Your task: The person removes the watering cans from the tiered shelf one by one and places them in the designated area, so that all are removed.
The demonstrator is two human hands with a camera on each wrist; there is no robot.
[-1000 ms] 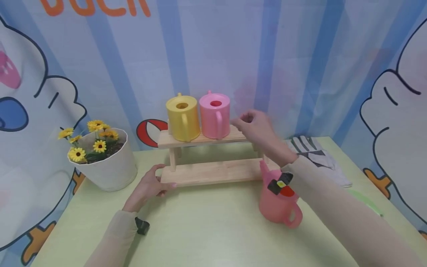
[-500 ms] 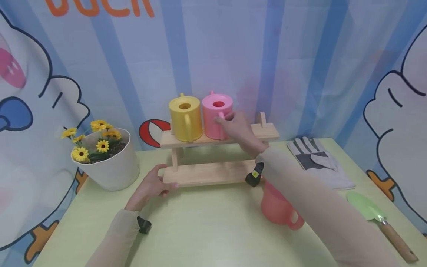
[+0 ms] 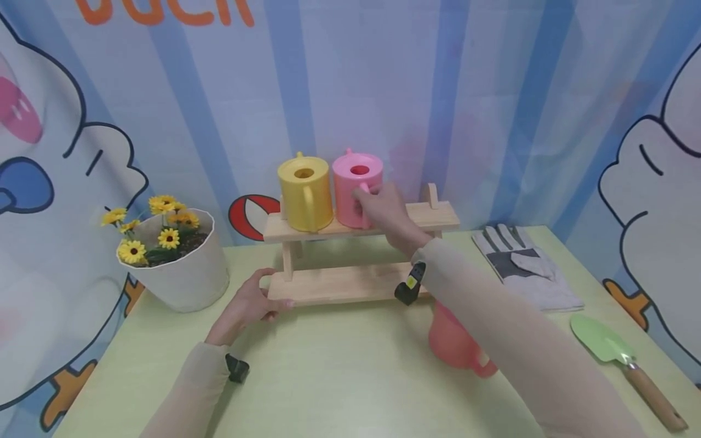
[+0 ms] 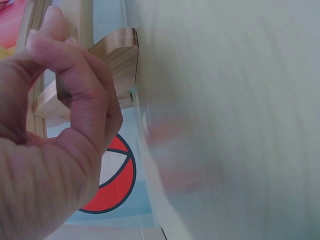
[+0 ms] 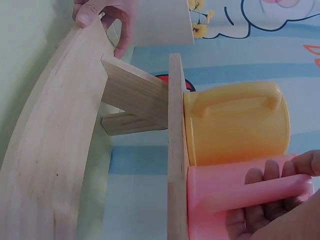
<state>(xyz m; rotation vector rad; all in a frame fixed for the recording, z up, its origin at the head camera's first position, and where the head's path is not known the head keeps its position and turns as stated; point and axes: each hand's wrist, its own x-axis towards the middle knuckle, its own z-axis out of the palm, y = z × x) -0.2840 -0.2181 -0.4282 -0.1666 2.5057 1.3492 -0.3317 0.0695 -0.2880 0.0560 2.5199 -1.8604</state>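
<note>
A two-tier wooden stand stands on the table. My left hand grips the left end of its lower board, thumb along the front edge. On the upper board, a yellow watering can and a pink watering can stand side by side, handles toward me. My right hand holds the pink can by its handle; in the right wrist view the fingers pass behind the handle. A coral-pink watering can sits on the table in front of the stand, partly hidden under my right forearm.
To the left stands a white pot with yellow flowers. Folded work gloves lie at the right, and a green trowel with a wooden handle lies nearer me. A printed curtain hangs close behind the stand.
My right hand has moved left from beside the pink watering can and taken hold of its handle. The left hand has stayed on the stand. The trowel has come into fuller view.
</note>
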